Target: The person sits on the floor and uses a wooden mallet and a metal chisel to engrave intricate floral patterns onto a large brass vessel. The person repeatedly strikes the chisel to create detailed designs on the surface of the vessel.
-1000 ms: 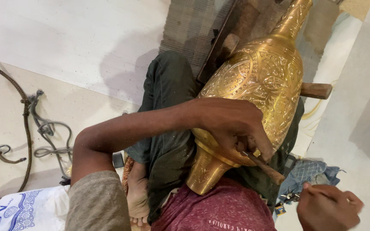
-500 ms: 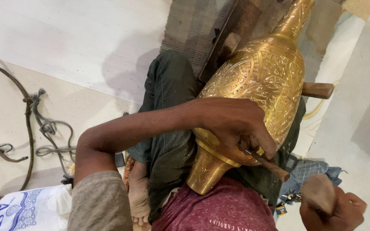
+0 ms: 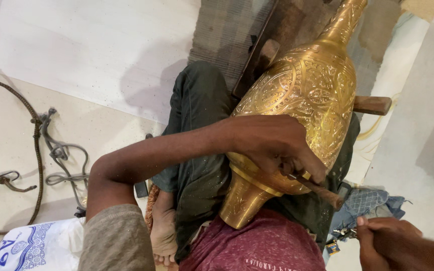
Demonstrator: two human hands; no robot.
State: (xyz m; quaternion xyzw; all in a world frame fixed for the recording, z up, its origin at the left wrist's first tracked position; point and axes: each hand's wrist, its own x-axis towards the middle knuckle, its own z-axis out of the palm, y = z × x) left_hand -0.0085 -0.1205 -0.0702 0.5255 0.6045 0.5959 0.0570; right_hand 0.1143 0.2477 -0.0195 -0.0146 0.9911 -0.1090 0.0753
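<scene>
now left hand (image 3: 272, 145) pinching thin metal chisel (image 3: 315, 186) against large engraved brass vase (image 3: 302, 110); right hand (image 3: 393, 243) below vase, closed, contents unclear; vase likely heavy, rigid, slippery; grip neck.

Soft, even indoor light. The engraved golden brass vase (image 3: 302, 105) gleams with glare, casting faint shadows. The lower-right corner looks slightly blurred.

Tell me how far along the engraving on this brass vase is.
Done: the brass vase already carries dense engraved patterns across its upper body and neck. In hand: the left hand holds a chisel against the lower body, while the right hand is a closed fist at the frame's lower right; whatever it holds is not visible. Left: the flared base looks mostly smooth, so it seems unworked.
</scene>
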